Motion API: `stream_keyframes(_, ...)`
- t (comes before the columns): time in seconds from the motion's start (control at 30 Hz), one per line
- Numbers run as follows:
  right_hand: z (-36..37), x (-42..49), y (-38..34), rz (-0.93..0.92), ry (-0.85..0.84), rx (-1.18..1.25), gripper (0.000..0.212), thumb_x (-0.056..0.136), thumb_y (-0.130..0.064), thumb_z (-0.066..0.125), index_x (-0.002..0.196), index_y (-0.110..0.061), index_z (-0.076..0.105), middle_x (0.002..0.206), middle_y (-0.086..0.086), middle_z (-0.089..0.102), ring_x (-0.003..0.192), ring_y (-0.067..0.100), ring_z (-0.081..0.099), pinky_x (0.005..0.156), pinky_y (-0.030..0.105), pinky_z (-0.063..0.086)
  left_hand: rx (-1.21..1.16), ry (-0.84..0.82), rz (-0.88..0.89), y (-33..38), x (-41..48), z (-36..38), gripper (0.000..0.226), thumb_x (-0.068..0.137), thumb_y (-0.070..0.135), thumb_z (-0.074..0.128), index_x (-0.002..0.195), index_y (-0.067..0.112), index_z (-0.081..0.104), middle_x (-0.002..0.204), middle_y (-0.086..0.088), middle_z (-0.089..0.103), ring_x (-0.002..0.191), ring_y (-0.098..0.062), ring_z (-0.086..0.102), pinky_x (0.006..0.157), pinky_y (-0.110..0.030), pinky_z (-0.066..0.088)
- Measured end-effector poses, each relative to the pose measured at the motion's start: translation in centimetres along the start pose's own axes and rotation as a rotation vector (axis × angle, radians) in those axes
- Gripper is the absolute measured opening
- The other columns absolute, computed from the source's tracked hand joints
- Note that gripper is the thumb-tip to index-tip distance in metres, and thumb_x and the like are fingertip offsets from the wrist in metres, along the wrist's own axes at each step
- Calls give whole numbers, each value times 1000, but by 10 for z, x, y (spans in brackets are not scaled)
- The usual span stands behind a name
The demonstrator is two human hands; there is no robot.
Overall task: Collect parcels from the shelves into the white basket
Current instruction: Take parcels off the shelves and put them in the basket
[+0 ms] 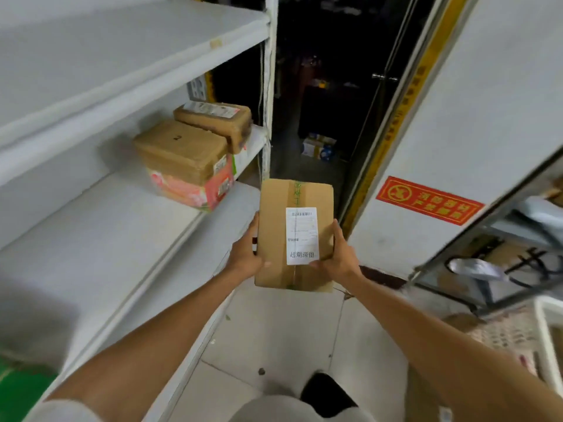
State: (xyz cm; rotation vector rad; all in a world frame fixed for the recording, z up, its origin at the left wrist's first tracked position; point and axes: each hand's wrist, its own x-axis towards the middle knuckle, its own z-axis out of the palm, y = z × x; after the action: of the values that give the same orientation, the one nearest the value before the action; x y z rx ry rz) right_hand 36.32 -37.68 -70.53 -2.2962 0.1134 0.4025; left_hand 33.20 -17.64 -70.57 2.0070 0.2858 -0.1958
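**Cardboard parcel held in both hands, off the shelf and not yet at the basket.**

Your left hand grips the near left edge of the cardboard parcel, thumb on top; your right hand grips the near right edge, thumb at the foot of the white shipping label; the parcel is held in the air between them, label up, its long axis running away from you, just off the front lip of the white shelf on your left; the white basket lies low and to your right, well apart from the parcel and cut by the frame's edge, your right hand being the nearer; the carry, by this layout, should swing right and down; beyond your left hand a brown carton sits on a pink printed box, with a smaller taped parcel leaning on it.
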Motion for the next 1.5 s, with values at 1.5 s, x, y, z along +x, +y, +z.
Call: stream_keyframes(1.5, -361, -132, 292, 953, 1408, 508, 117, 60, -13, 89, 152, -26, 18, 139, 2, 50, 127, 25, 48, 107, 52, 39, 372, -1548, 746, 386, 50, 588, 117, 71, -5, 77, 153, 33, 3, 151, -2, 33, 132, -22, 39, 106, -45, 42)
